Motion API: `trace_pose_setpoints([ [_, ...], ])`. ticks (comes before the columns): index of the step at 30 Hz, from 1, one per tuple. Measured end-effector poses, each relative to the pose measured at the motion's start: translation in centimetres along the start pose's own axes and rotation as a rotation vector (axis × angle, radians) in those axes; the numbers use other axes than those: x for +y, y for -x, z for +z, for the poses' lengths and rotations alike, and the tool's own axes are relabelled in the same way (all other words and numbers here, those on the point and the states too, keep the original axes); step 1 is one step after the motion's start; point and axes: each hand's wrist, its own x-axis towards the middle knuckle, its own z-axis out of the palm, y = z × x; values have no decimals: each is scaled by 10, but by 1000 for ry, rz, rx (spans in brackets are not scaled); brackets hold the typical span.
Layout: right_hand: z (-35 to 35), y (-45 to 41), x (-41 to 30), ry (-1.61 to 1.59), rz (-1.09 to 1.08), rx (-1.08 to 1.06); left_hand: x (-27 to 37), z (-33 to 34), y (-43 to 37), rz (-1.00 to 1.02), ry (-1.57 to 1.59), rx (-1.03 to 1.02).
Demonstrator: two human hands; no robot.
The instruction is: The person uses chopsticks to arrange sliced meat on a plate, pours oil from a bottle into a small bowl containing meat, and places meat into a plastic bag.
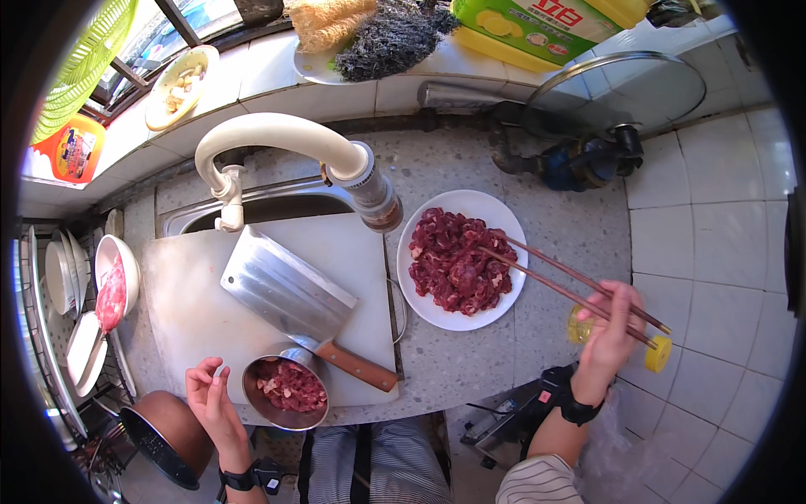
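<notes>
My right hand (614,321) grips a pair of wooden chopsticks (554,286), whose tips touch the cut raw red meat (459,264) heaped on a white plate (464,322). My left hand (213,394) is raised with its fingers apart and nothing in it, just left of a metal bowl (252,409). Chopped raw meat (293,387) with pale bits lies in that bowl, at the front edge of the white cutting board (182,302). A cleaver (286,283) with a wooden handle rests flat on the board, its handle beside the bowl.
Behind the board are a sink (264,205) and a cream faucet (277,129). A dish rack with plates and a bowl of meat (112,293) stands left. A dark-lined pot (167,435) is at lower left. A yellow-capped jar (582,324) stands near my right hand; a glass lid (623,88) leans behind.
</notes>
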Motion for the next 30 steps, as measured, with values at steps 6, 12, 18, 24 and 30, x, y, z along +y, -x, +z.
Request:
trace_pose_setpoints([
  [6, 65, 15, 14, -21, 56, -224, -1, 1, 1, -8, 1, -7],
  [12, 23, 6, 35, -60, 173, 11, 0, -7, 0, 8, -12, 22],
  [18, 46, 27, 48, -121, 251, -56, 2, 4, 0, 1, -15, -9],
  [24, 43, 26, 47, -119, 203, 63, 3, 1, -2, 7, -25, -24],
  [30, 37, 31, 54, -157, 202, 30, 3, 3, -2, 16, -20, -61],
])
